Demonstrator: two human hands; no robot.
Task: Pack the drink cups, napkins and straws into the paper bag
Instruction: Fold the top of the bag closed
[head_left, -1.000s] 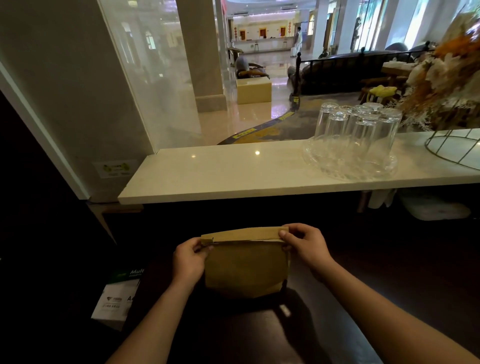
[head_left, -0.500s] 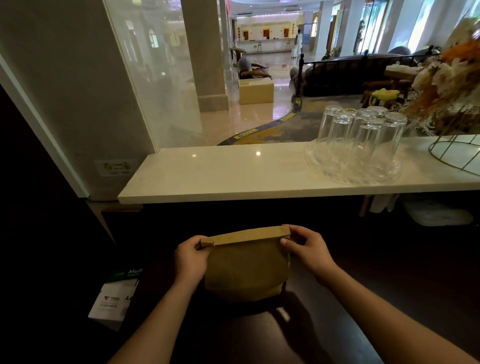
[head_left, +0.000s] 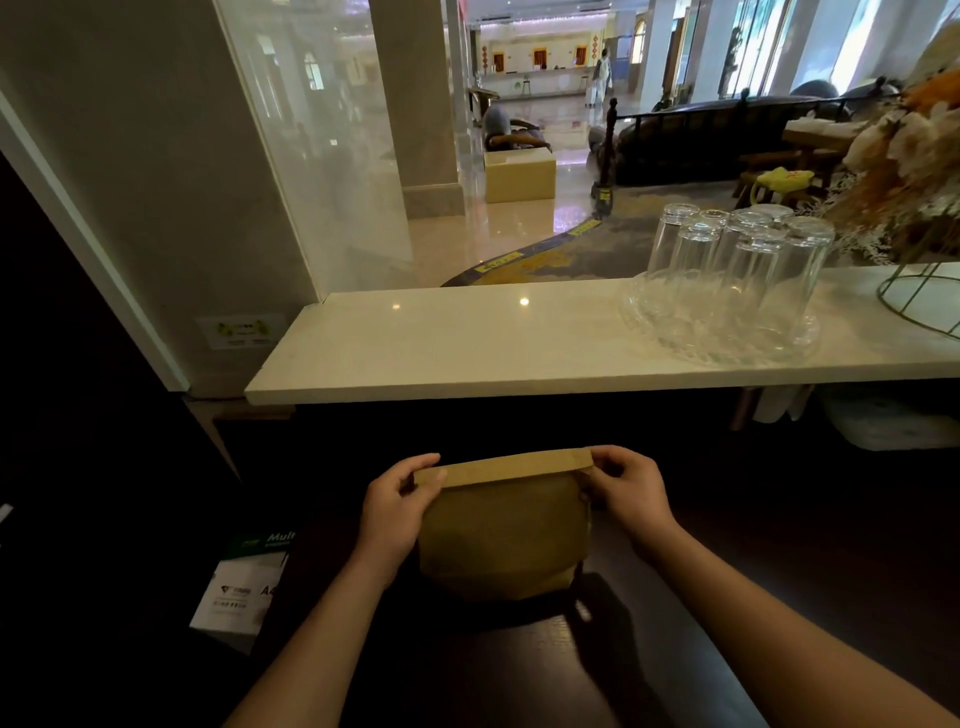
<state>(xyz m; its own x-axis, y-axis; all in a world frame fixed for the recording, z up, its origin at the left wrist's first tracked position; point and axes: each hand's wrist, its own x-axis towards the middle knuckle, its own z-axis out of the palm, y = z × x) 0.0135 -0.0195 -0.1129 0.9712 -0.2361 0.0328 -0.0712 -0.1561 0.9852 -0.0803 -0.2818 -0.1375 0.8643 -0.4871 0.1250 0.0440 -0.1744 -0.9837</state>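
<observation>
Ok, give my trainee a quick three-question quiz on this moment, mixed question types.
1. True or false: the bag has its top folded over.
2. Multiple choice: where do the glasses stand? A) upside down on a clear tray on the pale counter; B) inside the bag; C) on the dark table.
3. Short answer: what is each hand doing?

Key
1. True.
2. A.
3. The left hand pinches the left end of the fold and the right hand the right end; the bag stands on the dark table.
</observation>
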